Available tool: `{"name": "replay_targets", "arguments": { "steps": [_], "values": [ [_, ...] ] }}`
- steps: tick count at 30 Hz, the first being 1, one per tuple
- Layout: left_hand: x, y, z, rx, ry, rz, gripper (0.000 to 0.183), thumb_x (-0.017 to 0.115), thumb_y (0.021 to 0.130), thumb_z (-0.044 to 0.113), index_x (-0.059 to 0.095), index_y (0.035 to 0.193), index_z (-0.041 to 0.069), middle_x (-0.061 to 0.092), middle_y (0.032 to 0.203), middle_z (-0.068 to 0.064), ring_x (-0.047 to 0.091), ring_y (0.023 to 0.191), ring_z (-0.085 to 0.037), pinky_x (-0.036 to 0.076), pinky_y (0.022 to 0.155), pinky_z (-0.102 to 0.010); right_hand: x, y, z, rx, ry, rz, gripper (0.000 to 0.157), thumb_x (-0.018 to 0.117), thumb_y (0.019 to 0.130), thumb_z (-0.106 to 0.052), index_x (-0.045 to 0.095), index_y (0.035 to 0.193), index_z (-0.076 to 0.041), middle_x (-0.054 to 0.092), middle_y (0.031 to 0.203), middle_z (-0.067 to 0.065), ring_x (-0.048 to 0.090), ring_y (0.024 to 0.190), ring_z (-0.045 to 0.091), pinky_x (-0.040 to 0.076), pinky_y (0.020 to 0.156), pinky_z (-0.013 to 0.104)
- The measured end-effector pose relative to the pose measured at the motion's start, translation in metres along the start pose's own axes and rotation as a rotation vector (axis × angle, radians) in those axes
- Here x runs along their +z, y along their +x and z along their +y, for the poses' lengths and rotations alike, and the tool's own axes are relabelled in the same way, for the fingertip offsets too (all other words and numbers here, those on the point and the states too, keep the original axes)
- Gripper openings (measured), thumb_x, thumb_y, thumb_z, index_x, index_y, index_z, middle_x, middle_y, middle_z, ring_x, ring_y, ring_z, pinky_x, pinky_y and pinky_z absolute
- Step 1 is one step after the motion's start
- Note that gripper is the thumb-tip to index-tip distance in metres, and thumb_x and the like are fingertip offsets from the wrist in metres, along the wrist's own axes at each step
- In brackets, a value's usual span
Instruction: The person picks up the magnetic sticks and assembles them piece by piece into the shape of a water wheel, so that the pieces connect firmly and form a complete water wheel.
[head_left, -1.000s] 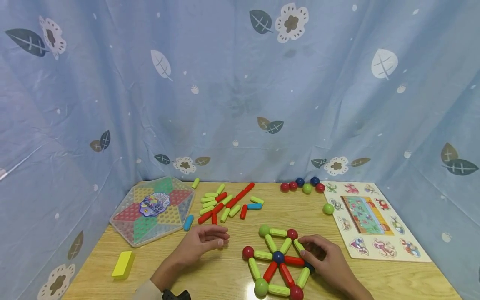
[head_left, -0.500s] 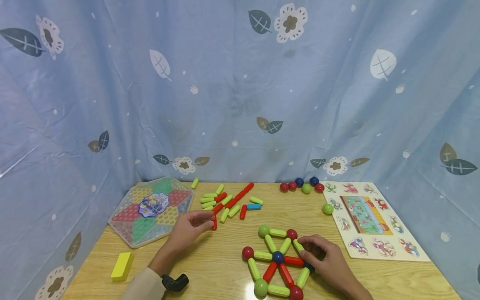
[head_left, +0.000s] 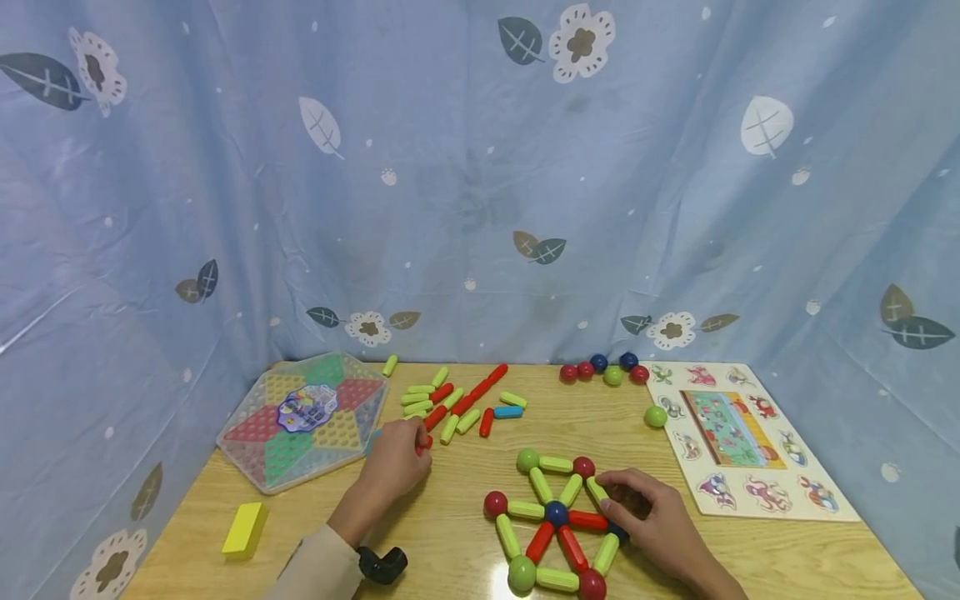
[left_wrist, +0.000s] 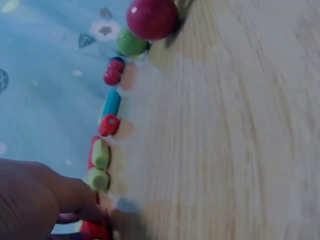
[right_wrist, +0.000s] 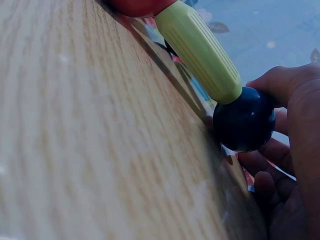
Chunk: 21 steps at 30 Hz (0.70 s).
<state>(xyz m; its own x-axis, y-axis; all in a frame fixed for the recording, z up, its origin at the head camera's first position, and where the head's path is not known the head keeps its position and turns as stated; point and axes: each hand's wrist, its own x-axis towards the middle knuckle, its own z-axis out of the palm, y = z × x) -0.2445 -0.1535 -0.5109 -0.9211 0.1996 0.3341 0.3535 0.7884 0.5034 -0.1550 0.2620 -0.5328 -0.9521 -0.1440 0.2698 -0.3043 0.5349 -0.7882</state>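
Observation:
My left hand [head_left: 392, 463] reaches to the near end of the loose rods, fingers bent around a red magnetic rod [left_wrist: 95, 229]; most of that rod is hidden by the hand. On the right, my right hand [head_left: 660, 518] holds the dark blue ball [right_wrist: 245, 120] at the right corner of a flat wheel-shaped figure, thumb on one side and fingers around the other. Lime and red rods make up this figure, around a central dark blue ball [head_left: 556, 513]. Its other corners carry red balls and green balls, such as the green ball [head_left: 522, 573] at the front.
More lime and red rods lie behind the left hand, with a blue rod [head_left: 508, 412] beside them. A Chinese checkers board [head_left: 262, 458] and a yellow block [head_left: 246, 531] are at left. Several balls and an animal puzzle board [head_left: 750, 497] sit at right.
My left hand has moved from beside the figure, left and away from me, to the rods and closed its fingers on a red one. My right hand stays at its ball.

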Motion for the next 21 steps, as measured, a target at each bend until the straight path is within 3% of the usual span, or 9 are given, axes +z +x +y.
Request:
{"name": "replay_targets", "arguments": {
  "steps": [5, 9, 12, 14, 17, 21],
  "values": [
    [-0.013, -0.003, 0.029, -0.097, -0.051, -0.096, 0.028, 0.074, 0.086, 0.000, 0.074, 0.114, 0.000, 0.067, 0.086, -0.005, 0.053, 0.070, -0.015, 0.045, 0.060, -0.031, -0.001, 0.001, 0.000, -0.012, 0.002, 0.002, 0.023, 0.082, 0.099, -0.017, 0.079, 0.122, -0.020, 0.076, 0.105, -0.007, 0.066, 0.088, 0.006, 0.056, 0.073, 0.024],
    [-0.008, -0.005, 0.050, -0.129, -0.350, -0.191, 0.028, 0.073, 0.099, 0.005, 0.073, 0.127, 0.006, 0.072, 0.102, -0.006, 0.065, 0.082, -0.014, 0.054, 0.069, -0.027, -0.001, 0.001, 0.001, -0.028, 0.000, 0.012, 0.022, 0.082, 0.099, -0.015, 0.079, 0.121, -0.019, 0.077, 0.105, -0.006, 0.067, 0.088, 0.005, 0.056, 0.073, 0.024],
    [0.006, -0.006, 0.062, -0.157, -0.596, -0.247, 0.030, 0.072, 0.103, 0.009, 0.072, 0.133, 0.007, 0.073, 0.115, -0.010, 0.073, 0.094, -0.016, 0.059, 0.077, -0.026, -0.002, 0.002, 0.001, -0.032, 0.009, 0.014, 0.022, 0.082, 0.099, -0.015, 0.079, 0.121, -0.018, 0.077, 0.106, -0.005, 0.067, 0.088, 0.005, 0.056, 0.074, 0.024],
    [0.017, -0.006, 0.068, -0.166, -0.692, -0.275, 0.031, 0.073, 0.104, 0.010, 0.071, 0.135, 0.005, 0.073, 0.116, -0.012, 0.076, 0.096, -0.017, 0.060, 0.077, -0.027, -0.001, 0.002, 0.000, -0.040, 0.018, 0.008, 0.022, 0.081, 0.100, -0.014, 0.079, 0.122, -0.018, 0.078, 0.107, -0.004, 0.068, 0.088, 0.006, 0.057, 0.074, 0.024],
    [0.032, -0.008, 0.076, -0.161, -0.743, -0.313, 0.032, 0.074, 0.103, 0.011, 0.071, 0.135, 0.005, 0.073, 0.114, -0.010, 0.075, 0.093, -0.015, 0.060, 0.076, -0.025, -0.002, 0.001, -0.002, -0.039, 0.033, 0.000, 0.022, 0.081, 0.100, -0.015, 0.079, 0.122, -0.018, 0.078, 0.106, -0.004, 0.068, 0.088, 0.007, 0.057, 0.074, 0.024],
    [0.044, -0.010, 0.082, -0.119, -0.708, -0.347, 0.032, 0.074, 0.101, 0.011, 0.072, 0.133, 0.008, 0.075, 0.108, -0.005, 0.072, 0.090, -0.011, 0.059, 0.078, -0.024, -0.002, 0.001, -0.002, -0.028, 0.029, -0.005, 0.022, 0.081, 0.100, -0.015, 0.079, 0.122, -0.020, 0.077, 0.106, -0.006, 0.068, 0.088, 0.006, 0.057, 0.074, 0.024]
  ]
}}
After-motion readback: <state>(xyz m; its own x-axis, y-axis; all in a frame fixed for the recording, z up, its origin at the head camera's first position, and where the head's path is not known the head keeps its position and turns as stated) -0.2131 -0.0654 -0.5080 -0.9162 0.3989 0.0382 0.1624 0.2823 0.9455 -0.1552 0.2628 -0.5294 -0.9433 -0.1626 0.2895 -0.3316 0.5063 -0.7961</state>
